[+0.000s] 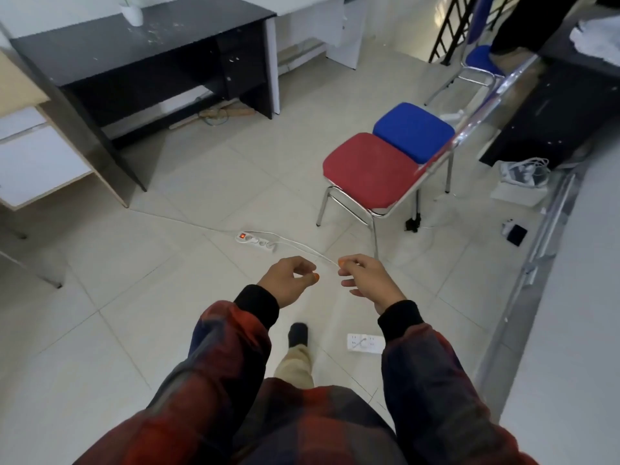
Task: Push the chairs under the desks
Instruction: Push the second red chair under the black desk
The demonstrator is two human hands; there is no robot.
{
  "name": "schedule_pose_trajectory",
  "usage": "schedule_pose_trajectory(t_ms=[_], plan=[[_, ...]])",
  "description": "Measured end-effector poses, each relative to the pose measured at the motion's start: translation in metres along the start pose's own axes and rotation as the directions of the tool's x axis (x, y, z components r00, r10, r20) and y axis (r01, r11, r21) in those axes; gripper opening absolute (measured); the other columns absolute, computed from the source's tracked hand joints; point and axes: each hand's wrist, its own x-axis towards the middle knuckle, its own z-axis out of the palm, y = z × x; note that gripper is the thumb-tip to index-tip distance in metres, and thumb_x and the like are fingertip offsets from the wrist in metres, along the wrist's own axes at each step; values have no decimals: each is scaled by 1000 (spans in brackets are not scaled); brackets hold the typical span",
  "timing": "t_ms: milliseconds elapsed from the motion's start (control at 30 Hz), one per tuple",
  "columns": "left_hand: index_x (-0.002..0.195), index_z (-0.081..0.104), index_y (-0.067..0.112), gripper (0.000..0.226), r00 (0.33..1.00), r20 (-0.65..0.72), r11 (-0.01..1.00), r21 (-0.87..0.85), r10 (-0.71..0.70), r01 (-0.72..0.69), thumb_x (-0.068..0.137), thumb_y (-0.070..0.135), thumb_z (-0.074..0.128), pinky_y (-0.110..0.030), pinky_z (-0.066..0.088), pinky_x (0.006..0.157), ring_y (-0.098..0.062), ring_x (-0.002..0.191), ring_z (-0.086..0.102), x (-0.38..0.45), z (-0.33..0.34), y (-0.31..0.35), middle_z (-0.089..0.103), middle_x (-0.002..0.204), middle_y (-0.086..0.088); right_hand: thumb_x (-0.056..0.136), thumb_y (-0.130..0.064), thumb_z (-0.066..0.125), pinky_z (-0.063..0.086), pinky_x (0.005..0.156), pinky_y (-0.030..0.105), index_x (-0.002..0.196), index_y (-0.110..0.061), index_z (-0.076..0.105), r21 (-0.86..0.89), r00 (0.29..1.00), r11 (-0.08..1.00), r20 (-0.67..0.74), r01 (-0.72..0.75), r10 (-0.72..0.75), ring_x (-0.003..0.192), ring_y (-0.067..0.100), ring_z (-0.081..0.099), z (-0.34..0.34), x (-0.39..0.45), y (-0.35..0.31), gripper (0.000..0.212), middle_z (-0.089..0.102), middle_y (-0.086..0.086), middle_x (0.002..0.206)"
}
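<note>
On the tiled floor (pixel 141 330) to the right of centre stand 2 chairs side by side, touching: a red-seated chair (pixel 370 169) nearer the camera and a blue-seated chair (pixel 414 130) just behind it, both on chrome legs and out in the open, not under any desk. A third chair with a blue seat (pixel 483 60) stands farther back near a black railing (pixel 449 25). The black desk (pixel 134 48) sits at upper left, well apart from the chairs, with a white vase (pixel 131 13) on its top; a dark desk (pixel 557 105) stands at the right edge, just beside the 2 chairs.

The left hand (pixel 285 283) and right hand (pixel 367 280) are raised in front of the body, near each other and touching no chair. Both have loosely curled fingers with orange-tipped nails; whether they pinch anything is hard to tell, though a thin white cable (pixel 302 245) runs from a power strip (pixel 255 241) on the floor up toward the right hand's fingertips (pixel 342 263). A second white socket strip (pixel 365 344) lies on the floor near a dark shoe (pixel 298 333).
</note>
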Motion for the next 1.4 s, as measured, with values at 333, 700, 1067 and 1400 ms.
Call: schedule_pose_trajectory(t_ms=[333,700,1067,1400], plan=[[114,65,15,23,988,147,997,38,57,-63,93,25,64,-23,41,84,-16,101,59,151,30,71,63,110,1,99,-28,58,50,77,29,115,-19,67,87,990,995,-131,-44,56,93,19,65,-97,104,-28,21,68,6,112],[110,66,8,20,972,199,989,51,128,-141,93,18,63,-33,48,90,-18,92,59,307,22,161,62,99,0,100,-27,58,50,74,23,106,-20,67,134,974,990,-214,-41,70,91,18,63,-158,206,-103,13,67,6,110],[110,65,7,19,953,271,989,4,138,-145,93,17,63,-29,44,85,-19,91,58,364,44,183,61,96,-1,101,-22,54,45,65,16,118,-15,67,92,949,994,-305,-51,77,90,14,64,-205,239,-121,23,68,6,113],[110,66,5,19,981,174,995,-49,89,-82,92,10,61,-18,44,71,-16,89,56,420,68,227,61,95,-5,96,-16,62,53,90,28,100,-22,74,-66,916,988,-370,138,-153,94,14,66,-271,305,-137,14,70,-6,94]])
